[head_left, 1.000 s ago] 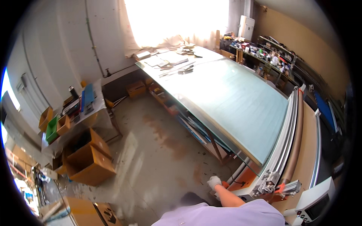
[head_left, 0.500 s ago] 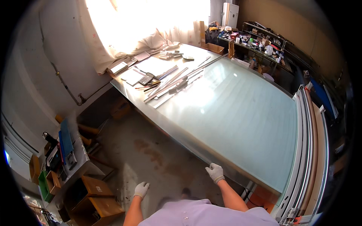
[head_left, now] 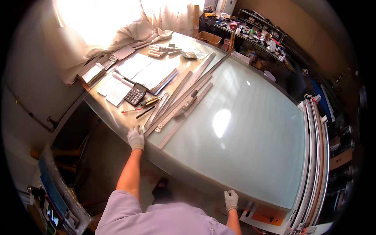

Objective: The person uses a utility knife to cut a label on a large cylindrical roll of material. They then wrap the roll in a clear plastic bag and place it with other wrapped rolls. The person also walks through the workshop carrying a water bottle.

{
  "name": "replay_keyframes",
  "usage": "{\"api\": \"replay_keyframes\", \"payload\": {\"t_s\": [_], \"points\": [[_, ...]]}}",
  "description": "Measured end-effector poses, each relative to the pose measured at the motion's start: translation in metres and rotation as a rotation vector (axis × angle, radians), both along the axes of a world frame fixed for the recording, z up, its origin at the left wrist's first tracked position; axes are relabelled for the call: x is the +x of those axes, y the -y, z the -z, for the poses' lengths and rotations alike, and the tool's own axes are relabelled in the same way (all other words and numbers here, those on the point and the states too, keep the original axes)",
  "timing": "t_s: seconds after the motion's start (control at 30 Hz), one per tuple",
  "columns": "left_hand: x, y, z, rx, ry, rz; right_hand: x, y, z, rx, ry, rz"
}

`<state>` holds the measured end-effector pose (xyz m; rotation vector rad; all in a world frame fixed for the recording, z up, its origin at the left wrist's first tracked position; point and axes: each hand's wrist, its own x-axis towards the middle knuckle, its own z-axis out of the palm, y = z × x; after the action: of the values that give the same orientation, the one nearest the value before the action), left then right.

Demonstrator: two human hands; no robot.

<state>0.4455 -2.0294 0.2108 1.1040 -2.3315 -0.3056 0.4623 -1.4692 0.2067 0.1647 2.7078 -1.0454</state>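
My left hand (head_left: 136, 138), in a white knit glove, reaches the near left edge of the big glass-topped table (head_left: 250, 133). Its fingers look stretched out and lie beside the near ends of several long metal rulers and strips (head_left: 172, 111); no object shows in its grasp. My right hand (head_left: 231, 199), gloved too, is curled at the table's near edge further right, with nothing visible in it. A dark-handled tool (head_left: 190, 100) lies across the rulers. Left of them are a black calculator (head_left: 135, 94), a red pen (head_left: 131, 111) and a black pen (head_left: 145, 112).
Open papers (head_left: 137, 70) and a second calculator (head_left: 189, 55) lie toward the window. Long rails (head_left: 309, 164) run along the table's right end. A cluttered bench (head_left: 254, 35) stands at the back, with a cardboard box (head_left: 208, 38) before it.
I have moved closer to the rulers. My left hand has gone from hanging over the floor to the table's edge by the rulers. The right hand remains near the edge, lower in view.
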Motion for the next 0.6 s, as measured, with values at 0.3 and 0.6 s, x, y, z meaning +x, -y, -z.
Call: {"api": "replay_keyframes", "payload": {"t_s": [0.3, 0.6], "points": [[-0.096, 0.106, 0.013, 0.016, 0.251, 0.375, 0.000, 0.136, -0.037, -0.089, 0.102, -0.033], [-0.201, 0.115, 0.031, -0.121, 0.172, 0.236, 0.028, 0.141, -0.028, 0.019, 0.083, 0.059]]}}
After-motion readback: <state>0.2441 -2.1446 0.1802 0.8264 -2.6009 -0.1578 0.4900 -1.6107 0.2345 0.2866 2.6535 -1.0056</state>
